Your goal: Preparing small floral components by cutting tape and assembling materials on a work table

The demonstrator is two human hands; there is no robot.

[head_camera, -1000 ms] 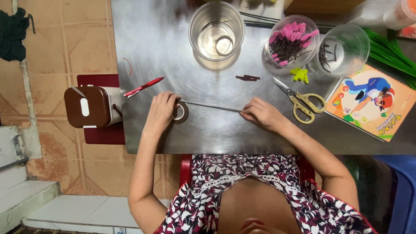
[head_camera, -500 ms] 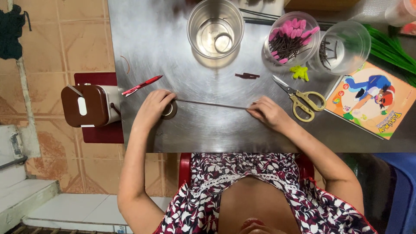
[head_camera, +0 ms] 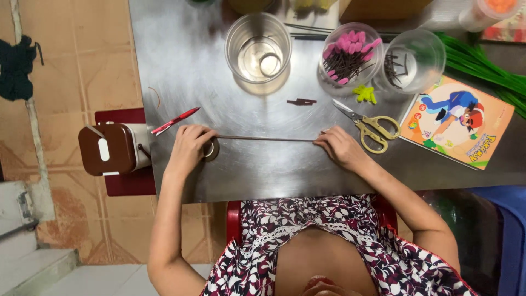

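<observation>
Steel table (head_camera: 181, 60): brown stem (head_camera: 266, 138) lying crosswise, left-right.

A flat orange printed card (head_camera: 457, 121) with cartoon figures lies at the table's (head_camera: 181, 60) right side.

Open metal tabletop (head_camera: 181, 60) left of the clear cup (head_camera: 258, 48) and along the near edge below the taut brown strip (head_camera: 266, 138). Crowded behind and to the right: pink-tipped stick tub (head_camera: 350, 55), second clear tub (head_camera: 412, 53), yellow scissors (head_camera: 370, 125) (just beside the right hand (head_camera: 342, 148)), picture booklet (head_camera: 457, 121). Hemmed at left by the red pen (head_camera: 175, 120) and brown box (head_camera: 112, 148), near the left hand (head_camera: 189, 151).
</observation>
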